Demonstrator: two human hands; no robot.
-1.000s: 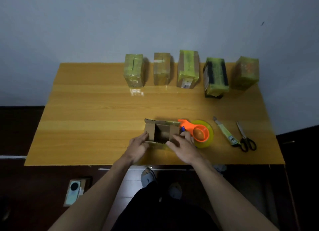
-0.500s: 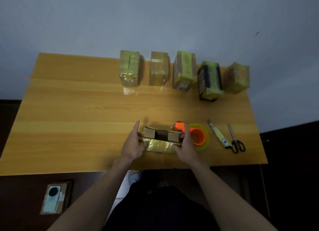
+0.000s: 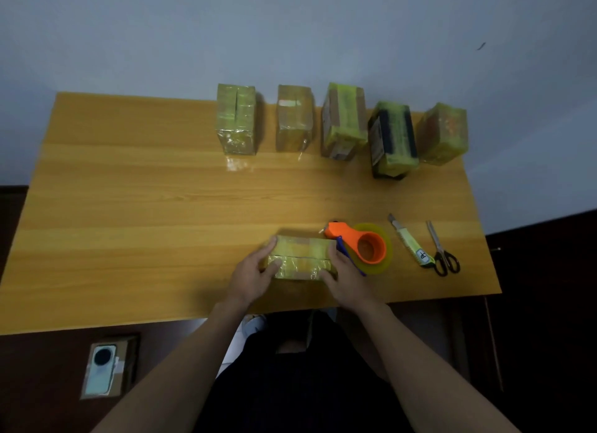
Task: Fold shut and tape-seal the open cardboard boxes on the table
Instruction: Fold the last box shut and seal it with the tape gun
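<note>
Two hands clasp the cardboard box (image 3: 300, 257) near the tabletop's (image 3: 145, 206) front edge: my left hand (image 3: 255, 276) grips its left end, my right hand (image 3: 347, 276) its right end. Both hide the box's ends, and the right covers part of the tape dispenser (image 3: 361, 246).

Dim overall, with a cool grey cast on the wall (image 3: 290, 28) and a warmer glow on the table (image 3: 129, 190). Brightest along the table's middle; light seemingly from above and in front. Short soft shadows to the right of the boxes (image 3: 237, 119) at the back. Small glints of glare on the tape wrap there. Nearly black below the table edge, detail lost around the floor (image 3: 42, 384). Slightly soft throughout, mildly blurred at the hands (image 3: 252, 274). Wide-angle bending toward the edges, table sides splayed and bowed.
</note>
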